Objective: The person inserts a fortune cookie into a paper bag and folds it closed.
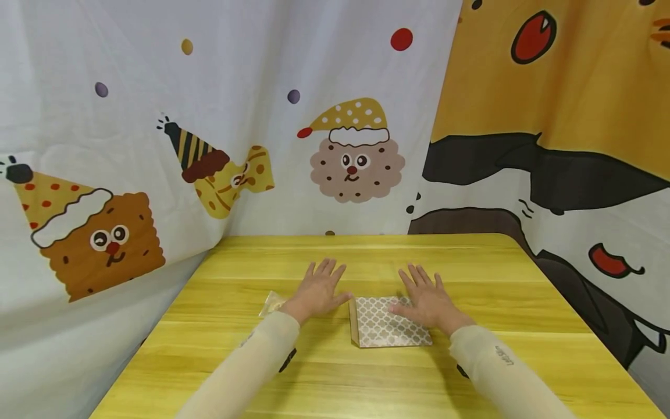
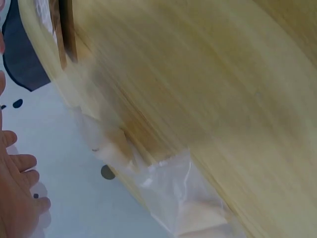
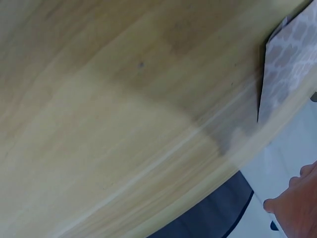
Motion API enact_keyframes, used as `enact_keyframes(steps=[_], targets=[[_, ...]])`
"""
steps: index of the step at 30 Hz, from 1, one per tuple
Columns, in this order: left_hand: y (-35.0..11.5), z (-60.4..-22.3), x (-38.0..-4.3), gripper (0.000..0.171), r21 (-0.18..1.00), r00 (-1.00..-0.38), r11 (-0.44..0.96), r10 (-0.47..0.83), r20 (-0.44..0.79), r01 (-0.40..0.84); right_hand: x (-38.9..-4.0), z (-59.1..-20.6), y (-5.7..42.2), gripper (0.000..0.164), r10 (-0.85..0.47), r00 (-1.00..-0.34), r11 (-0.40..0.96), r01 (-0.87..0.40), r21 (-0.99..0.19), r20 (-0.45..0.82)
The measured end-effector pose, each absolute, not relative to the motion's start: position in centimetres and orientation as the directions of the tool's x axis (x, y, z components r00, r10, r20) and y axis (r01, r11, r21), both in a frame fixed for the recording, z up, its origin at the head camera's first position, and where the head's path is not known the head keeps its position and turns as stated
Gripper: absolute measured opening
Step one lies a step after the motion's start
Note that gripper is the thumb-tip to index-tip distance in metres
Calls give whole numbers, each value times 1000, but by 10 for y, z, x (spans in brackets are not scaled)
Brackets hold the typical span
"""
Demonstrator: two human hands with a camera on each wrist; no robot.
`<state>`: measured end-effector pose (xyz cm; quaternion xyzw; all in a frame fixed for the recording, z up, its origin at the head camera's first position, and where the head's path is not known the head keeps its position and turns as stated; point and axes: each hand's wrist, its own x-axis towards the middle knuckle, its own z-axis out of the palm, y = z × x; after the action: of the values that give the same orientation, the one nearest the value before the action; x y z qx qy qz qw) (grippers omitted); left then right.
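A flat, folded piece (image 1: 379, 331) with a beige-and-white lattice pattern and a plain brown left side lies mid-table. My left hand (image 1: 316, 293) is at its left, fingers spread and holding nothing; the thumb tip appears near the piece's upper left corner. Above the piece's right part is my right hand (image 1: 429, 304), also spread, its thumb overlapping the pattern; contact cannot be told. Beside the left wrist lies a clear plastic bag (image 2: 173, 183) with something pale inside, partly hidden by the sleeve in the head view. The right wrist view catches the lattice piece (image 3: 292, 64) at its edge.
The yellow wood-grain table (image 1: 324, 384) has a rounded far right corner. A white curtain (image 1: 251, 70) with cartoon prints hangs behind it and along both sides. Pale sleeves (image 1: 246, 361) cover both forearms.
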<state>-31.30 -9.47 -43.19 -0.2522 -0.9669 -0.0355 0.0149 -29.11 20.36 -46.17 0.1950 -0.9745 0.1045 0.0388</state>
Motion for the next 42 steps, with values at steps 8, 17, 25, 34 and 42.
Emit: enact_keyframes(steps=[8,17,25,34,42], targets=[[-89,-437,-304,75,49,-852,850,524,23,524,-286,-467,192,101,-419,-903,874,-430,-226,98],[-84,-452,-295,77,8,-824,824,567,-1,567,-284,-477,180,113,-462,-885,860,-462,-219,52],[-86,-457,-288,76,7,-802,802,598,-4,598,-282,-484,173,121,-468,-884,854,-457,-249,20],[-89,-466,-284,75,27,-794,795,606,-40,606,-279,-488,171,129,-446,-894,868,-423,-262,-33],[-94,-472,-287,72,-32,-793,793,604,-78,608,-275,-488,170,132,-424,-903,879,-390,-274,-75]])
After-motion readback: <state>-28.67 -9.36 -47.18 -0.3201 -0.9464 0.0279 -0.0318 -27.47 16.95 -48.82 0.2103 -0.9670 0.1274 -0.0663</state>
